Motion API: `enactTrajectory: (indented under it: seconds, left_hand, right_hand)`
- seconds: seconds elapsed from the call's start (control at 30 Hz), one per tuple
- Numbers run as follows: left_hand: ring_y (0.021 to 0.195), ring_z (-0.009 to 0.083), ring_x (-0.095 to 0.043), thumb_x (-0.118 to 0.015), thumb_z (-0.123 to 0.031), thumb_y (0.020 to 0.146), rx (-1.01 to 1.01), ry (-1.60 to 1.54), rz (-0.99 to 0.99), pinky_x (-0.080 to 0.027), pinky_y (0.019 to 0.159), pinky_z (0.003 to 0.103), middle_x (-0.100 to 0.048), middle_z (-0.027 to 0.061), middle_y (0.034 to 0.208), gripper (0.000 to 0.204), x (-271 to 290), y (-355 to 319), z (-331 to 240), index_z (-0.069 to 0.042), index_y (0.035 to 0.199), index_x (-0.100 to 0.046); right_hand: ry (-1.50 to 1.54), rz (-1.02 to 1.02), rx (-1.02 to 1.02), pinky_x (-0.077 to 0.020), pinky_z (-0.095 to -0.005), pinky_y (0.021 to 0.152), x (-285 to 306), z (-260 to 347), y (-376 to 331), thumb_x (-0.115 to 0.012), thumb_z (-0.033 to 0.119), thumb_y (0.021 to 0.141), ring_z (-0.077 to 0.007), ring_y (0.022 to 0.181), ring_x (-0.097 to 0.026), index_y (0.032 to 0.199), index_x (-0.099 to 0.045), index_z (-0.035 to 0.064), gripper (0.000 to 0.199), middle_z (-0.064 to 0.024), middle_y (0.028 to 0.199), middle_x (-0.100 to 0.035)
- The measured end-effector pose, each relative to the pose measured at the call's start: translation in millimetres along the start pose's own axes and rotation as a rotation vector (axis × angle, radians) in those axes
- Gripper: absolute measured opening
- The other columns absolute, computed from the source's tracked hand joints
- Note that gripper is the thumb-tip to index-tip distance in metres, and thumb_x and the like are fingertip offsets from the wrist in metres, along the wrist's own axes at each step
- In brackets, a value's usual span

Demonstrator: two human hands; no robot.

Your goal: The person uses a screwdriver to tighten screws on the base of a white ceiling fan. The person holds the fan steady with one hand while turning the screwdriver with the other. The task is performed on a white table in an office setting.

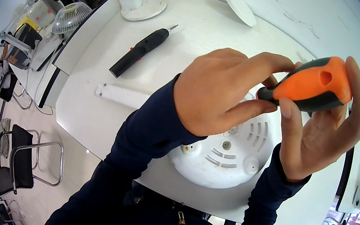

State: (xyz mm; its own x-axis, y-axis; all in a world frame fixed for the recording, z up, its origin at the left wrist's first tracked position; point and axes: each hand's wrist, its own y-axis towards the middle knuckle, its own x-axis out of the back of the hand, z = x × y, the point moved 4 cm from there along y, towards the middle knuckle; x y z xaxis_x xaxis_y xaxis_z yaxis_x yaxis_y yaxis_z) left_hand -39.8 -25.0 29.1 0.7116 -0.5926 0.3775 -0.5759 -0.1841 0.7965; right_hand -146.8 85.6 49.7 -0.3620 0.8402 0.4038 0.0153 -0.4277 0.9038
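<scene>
No readable text; faint markings point(233, 130) on white round base point(242, 153), perhaps label, too small to make out.

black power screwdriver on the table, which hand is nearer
Left. The left hand is right of the black power screwdriver; the right hand is farther right, beyond the left.
</scene>
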Motion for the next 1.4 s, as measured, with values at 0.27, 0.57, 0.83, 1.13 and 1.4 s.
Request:
enactTrajectory:
  seconds: [0.27,0.57,0.83,1.13,1.4]
  left_hand:
    - [0.064,0.0247,-0.058,-0.071,-0.011,0.067,-0.071,0.197,-0.086,-0.044,0.059,0.031,-0.06,0.0084,0.074,0.039,-2.4,0.5,-2.9,-0.003,0.101,-0.054]
    - [0.064,0.0237,-0.059,-0.073,-0.01,0.065,-0.047,0.176,-0.029,-0.045,0.058,0.03,-0.061,0.0079,0.076,0.041,3.8,0.4,-4.4,-0.002,0.101,-0.056]
    - [0.067,0.026,-0.06,-0.071,-0.01,0.067,-0.004,0.075,-0.03,-0.046,0.062,0.032,-0.063,0.0095,0.079,0.041,-2.1,-0.3,-0.3,-0.003,0.104,-0.055]
    - [0.066,0.0249,-0.061,-0.071,-0.008,0.066,-0.072,0.203,-0.048,-0.046,0.062,0.031,-0.062,0.0078,0.075,0.041,0.4,-0.4,-2.8,-0.003,0.103,-0.055]
    - [0.067,0.0268,-0.06,-0.069,-0.009,0.069,-0.027,0.076,0.023,-0.046,0.063,0.032,-0.062,0.0102,0.078,0.04,-4.7,-3.5,6.0,0.0,0.105,-0.055]
  right_hand:
    - [-0.057,0.02,-0.015,-0.052,-0.0378,0.078,-3.6,-0.2,3.8,-0.071,0.009,0.07,-0.0308,0.09,-0.062,0.131,-0.031,0.0008,0.074,-0.0205,0.116,-0.051]
    - [0.111,0.094,0.008,-0.0513,-0.0402,0.078,-6.1,-0.6,8.3,-0.071,0.011,0.071,-0.0337,0.09,-0.063,0.133,-0.031,0.0019,0.074,-0.0224,0.122,-0.048]
    - [-0.031,-0.008,0.018,-0.0535,-0.0368,0.077,-3.9,-2.5,4.0,-0.075,0.006,0.065,-0.0328,0.09,-0.062,0.13,-0.034,0.0013,0.077,-0.0212,0.123,-0.047]
    - [0.08,0.169,0.003,-0.0521,-0.0408,0.078,-6.1,0.7,7.5,-0.072,0.01,0.07,-0.0335,0.092,-0.062,0.13,-0.033,0.0002,0.073,-0.0229,0.12,-0.049]
    - [-0.029,0.078,-0.016,-0.0518,-0.0411,0.08,-8.7,10.4,15.4,-0.074,0.007,0.068,-0.035,0.101,-0.057,0.131,-0.031,0.0014,0.077,-0.0243,0.125,-0.044]
